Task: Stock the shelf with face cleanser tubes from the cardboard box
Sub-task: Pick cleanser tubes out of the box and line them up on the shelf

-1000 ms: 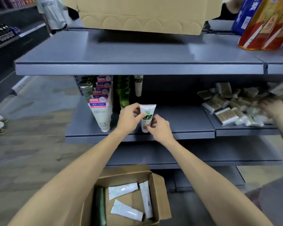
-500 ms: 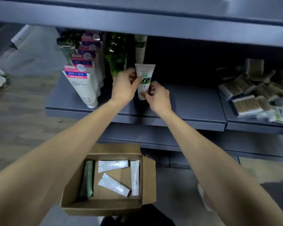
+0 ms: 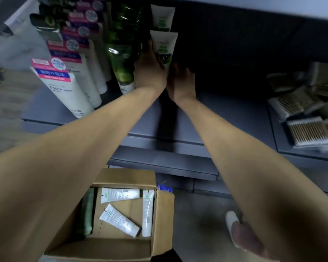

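Since earlier, I've pushed the tube rearward; left hand grips it upright, right hand half-open steadies it.

White cleanser tube upright on shelf, three tubes in cardboard box

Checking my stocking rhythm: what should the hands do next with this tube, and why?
Probably let go and reach down to the cardboard box. The white cleanser tube stands upright on the shelf between left hand and right hand, behind which a matching tube stands; three white tubes remain boxed.
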